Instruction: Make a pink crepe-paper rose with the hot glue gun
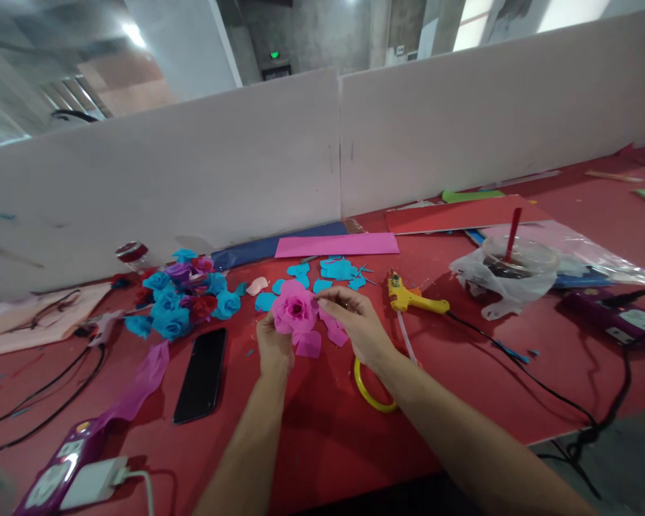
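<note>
A pink paper flower (294, 309) with layered petals faces up in the middle of the view. My left hand (275, 345) is closed around its underside from below. At the flower's right edge, my right hand (357, 321) has thumb and fingers pinched together on an outer petal. Loose pink petals (308, 345) lie on the red table just below and to the right of the flower. Behind it are several blue paper petals (337, 269). A yellow ring-shaped handle (373, 395) shows partly under my right wrist.
A yellow glue gun (416, 299) with its cord lies at right, near a plastic cup (516, 259) in a bag. Finished paper flowers (175, 308), a black phone (200, 376) and a purple power strip (59, 462) are at left. A white partition (220, 179) stands behind.
</note>
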Available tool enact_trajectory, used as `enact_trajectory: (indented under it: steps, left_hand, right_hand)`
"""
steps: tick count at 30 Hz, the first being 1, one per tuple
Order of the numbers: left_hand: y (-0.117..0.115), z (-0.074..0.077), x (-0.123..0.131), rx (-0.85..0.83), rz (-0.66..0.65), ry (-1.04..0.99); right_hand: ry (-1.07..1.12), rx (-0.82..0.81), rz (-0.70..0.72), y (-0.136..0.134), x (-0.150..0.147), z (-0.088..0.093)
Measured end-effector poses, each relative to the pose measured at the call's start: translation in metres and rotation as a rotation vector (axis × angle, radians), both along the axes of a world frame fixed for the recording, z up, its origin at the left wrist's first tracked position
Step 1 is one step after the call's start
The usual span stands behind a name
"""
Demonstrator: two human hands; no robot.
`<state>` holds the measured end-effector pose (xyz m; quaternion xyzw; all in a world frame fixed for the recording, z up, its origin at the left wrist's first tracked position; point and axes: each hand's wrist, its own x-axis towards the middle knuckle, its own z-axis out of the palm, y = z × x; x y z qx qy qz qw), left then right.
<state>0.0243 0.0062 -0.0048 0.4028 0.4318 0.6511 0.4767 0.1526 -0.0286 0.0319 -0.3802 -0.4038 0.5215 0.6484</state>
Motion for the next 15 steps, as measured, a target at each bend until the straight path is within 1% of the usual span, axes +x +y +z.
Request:
enact_trajectory:
  steps: [2,6,10,15]
  left_hand:
    - [-0.0013,0.0004,0.0006,0.002,-0.010,0.000]
    - [-0.0026,-0.0020,0.0001,0.037,-0.014,0.018]
    - [-0.0017,-0.0058,-0.0021,0.059,0.000,0.076]
    - [0.0003,-0.0081,-0.0039,0.071,0.012,0.081]
  right_hand:
    - [-0.038,0.005,0.026,0.0003,-0.0004,-0.0023]
    - [-0.073,0.012,0.022,0.0016,-0.0006,-0.0064]
    - [-0.086,0.011,0.016,0.0016,0.0002,-0.0053]
    - [-0.054,-0.011,0.016,0.0018,0.0006,-0.0042]
